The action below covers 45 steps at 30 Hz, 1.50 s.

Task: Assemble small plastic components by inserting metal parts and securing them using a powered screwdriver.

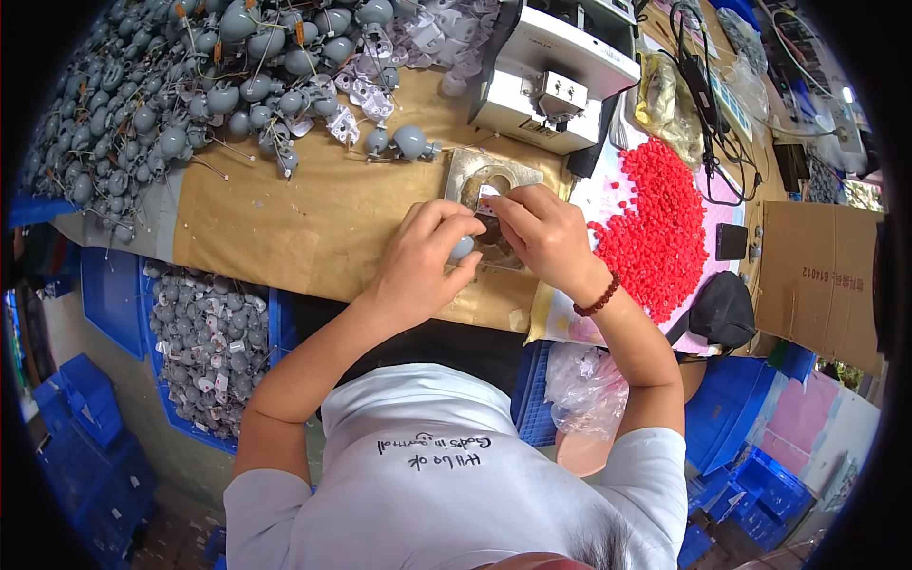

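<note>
**Brown-Covered Bench (285,237) Is Lying Crowded Around a Metal Fixture (462,167)**

Along the far left of the bench, a great heap of grey bulb-shaped parts (171,142) is spreading, thin wires poking out of it, and white plastic parts (432,38) are piling against its right side. A white machine (532,109) is standing beyond the fixture. To my right, a mound of small red pieces (665,209) is covering a pale sheet, and a dark flat rectangular device (731,241) and a black pouch-like thing (722,311) are lying beside it. An open cardboard box (822,280) is standing farther right.

I am leaning over the near edge, both hands meeting above the fixture. My left hand (418,261) is curling around a grey rounded piece (462,248), thumb and forefinger clamping it just over the near left part of the fixture. My right hand (546,233), a dark red beaded bracelet (598,296) circling its wrist, is reaching a little farther; its thumb and forefinger are pressing together on a small white piece (488,193), right over the fixture's round opening. My fingers are hiding whether the two pieces are joining.

Two grey bulbs (410,142) are resting on the bench beyond my left hand. Below the bench on my left, a blue crate (171,404) is holding more grey parts.
</note>
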### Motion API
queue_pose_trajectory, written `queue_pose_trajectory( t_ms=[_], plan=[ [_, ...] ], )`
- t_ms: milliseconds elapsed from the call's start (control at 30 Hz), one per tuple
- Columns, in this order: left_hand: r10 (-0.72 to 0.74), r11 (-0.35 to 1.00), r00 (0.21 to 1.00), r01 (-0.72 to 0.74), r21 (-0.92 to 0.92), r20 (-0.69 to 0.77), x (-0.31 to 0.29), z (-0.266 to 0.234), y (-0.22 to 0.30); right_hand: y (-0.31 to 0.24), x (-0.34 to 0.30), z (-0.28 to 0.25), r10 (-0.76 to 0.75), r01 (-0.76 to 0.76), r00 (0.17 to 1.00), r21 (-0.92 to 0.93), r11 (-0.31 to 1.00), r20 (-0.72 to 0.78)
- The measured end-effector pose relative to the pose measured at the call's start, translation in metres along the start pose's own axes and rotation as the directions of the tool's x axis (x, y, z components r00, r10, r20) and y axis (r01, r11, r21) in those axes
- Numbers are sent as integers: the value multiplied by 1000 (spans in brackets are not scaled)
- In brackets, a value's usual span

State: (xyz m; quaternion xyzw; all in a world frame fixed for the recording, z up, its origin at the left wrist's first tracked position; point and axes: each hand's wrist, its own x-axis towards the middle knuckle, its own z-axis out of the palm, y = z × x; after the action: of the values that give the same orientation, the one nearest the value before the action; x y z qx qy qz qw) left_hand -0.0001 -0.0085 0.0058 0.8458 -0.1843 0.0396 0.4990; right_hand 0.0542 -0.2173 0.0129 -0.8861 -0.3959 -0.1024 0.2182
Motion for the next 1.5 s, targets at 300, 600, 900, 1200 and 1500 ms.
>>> queue_pose_trajectory(
  t_ms=[300, 600, 900, 1200, 1500],
  plan=[
    [6, 1000, 997, -7, 19, 74, 6, 1, -4, -5, 6, -11, -43, 65, 982, -116, 991, 185],
    [157, 827, 982, -191, 529, 109, 16, 18, -10, -2, -10, -24, 113, -147, 974, 170, 974, 197],
    [240, 760, 958, -286, 584, 158, 17, 21, -15, 14, -54, -45, 306, -344, 934, 226, 911, 187],
    [260, 800, 954, -300, 519, 149, 20, 18, -15, 31, -61, 9, 580, -438, 794, 490, 753, -182],
    [272, 803, 952, -307, 511, 143, 21, 17, -18, 41, -19, -18, 477, -297, 678, 802, -518, 559]
  ],
)
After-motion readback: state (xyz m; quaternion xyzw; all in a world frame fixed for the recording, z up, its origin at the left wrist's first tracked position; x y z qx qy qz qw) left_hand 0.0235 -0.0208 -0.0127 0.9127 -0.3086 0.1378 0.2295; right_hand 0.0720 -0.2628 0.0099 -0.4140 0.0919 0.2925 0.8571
